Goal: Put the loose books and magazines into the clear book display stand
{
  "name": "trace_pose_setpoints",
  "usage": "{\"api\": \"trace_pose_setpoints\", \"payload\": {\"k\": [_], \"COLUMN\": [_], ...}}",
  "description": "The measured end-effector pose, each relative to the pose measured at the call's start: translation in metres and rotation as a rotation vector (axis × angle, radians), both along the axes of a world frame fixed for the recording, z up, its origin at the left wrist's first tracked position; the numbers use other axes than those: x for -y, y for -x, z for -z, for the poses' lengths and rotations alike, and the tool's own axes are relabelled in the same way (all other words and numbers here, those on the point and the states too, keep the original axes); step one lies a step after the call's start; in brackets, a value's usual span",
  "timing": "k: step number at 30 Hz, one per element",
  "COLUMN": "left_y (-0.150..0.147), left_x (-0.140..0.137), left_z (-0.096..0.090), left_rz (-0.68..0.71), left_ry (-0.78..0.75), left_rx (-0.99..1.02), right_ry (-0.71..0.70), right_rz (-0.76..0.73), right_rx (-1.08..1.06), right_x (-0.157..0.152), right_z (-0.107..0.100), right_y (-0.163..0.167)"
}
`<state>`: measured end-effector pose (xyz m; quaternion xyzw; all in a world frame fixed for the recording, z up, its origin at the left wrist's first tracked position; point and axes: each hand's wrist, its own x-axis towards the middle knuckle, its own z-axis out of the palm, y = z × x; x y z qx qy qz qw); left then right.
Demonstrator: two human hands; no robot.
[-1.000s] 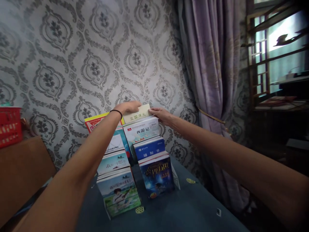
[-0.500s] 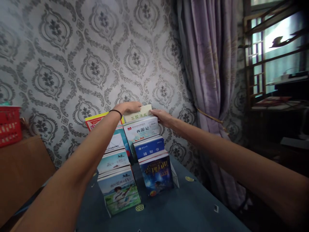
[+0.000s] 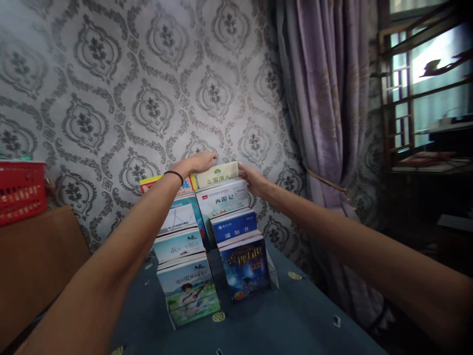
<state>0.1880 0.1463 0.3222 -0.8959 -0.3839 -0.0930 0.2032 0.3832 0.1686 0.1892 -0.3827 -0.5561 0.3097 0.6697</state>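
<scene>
A pale cream book (image 3: 226,172) with green lettering stands at the back of the right-hand row. My right hand (image 3: 253,178) holds its upper right edge, the thumb at the edge and the other fingers mostly hidden behind. Over the book's top left corner is my left hand (image 3: 199,161), fingers curled; whether it touches the book, or holds anything, I cannot make out. In front of the cream book come a white book (image 3: 224,199), a blue booklet (image 3: 236,228) and a dark blue book (image 3: 246,268), all upright.
A second row on the left includes a green illustrated book (image 3: 190,296), a light blue book (image 3: 181,245) and a yellow-red book (image 3: 188,183). A red basket (image 3: 22,190) sits on a cardboard box (image 3: 44,266). Purple curtain (image 3: 325,123) hangs at right.
My left hand has lifted a little off the cream book, baring the small green logo on its cover. My right hand stays at the book's right edge. The view has shifted slightly.
</scene>
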Motion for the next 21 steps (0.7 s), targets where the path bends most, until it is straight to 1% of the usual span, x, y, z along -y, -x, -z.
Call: {"api": "trace_pose_setpoints", "payload": {"k": [2,3,5,7,9,11,14,16,18,21], "left_y": [0.012,0.020,0.040,0.063,0.087,0.112,0.150,0.179,0.213,0.273], "left_x": [0.009,0.015,0.031,0.053,0.083,0.119,0.184,0.229,0.272,0.328], "left_z": [0.002,0.004,0.012,0.029,0.055,0.092,0.162,0.211,0.258,0.317], "left_rz": [0.051,0.084,0.140,0.159,0.148,0.115,0.055,-0.055,-0.172,-0.371], "left_ry": [-0.088,-0.144,-0.252,-0.322,-0.337,-0.282,-0.150,-0.069,-0.059,-0.061], "left_rx": [0.086,0.144,0.264,0.365,0.466,0.583,0.736,0.834,0.935,1.056], "right_ry": [0.073,0.082,0.036,0.005,-0.016,-0.069,-0.077,-0.051,0.016,0.081], "right_rz": [0.043,0.084,0.178,0.234,0.274,0.314,0.276,0.184,0.094,-0.064], "right_rx": [-0.173,-0.261,-0.373,-0.418,-0.449,-0.482,-0.466,-0.430,-0.402,-0.327], "right_x": [0.004,0.007,0.016,0.029,0.046,0.067,0.109,0.144,0.183,0.241], "right_z": [0.002,0.005,0.014,0.028,0.048,0.070,0.106,0.128,0.149,0.174], "right_y": [-0.001,-0.003,-0.006,-0.009,-0.010,-0.006,0.011,0.031,0.055,0.096]}}
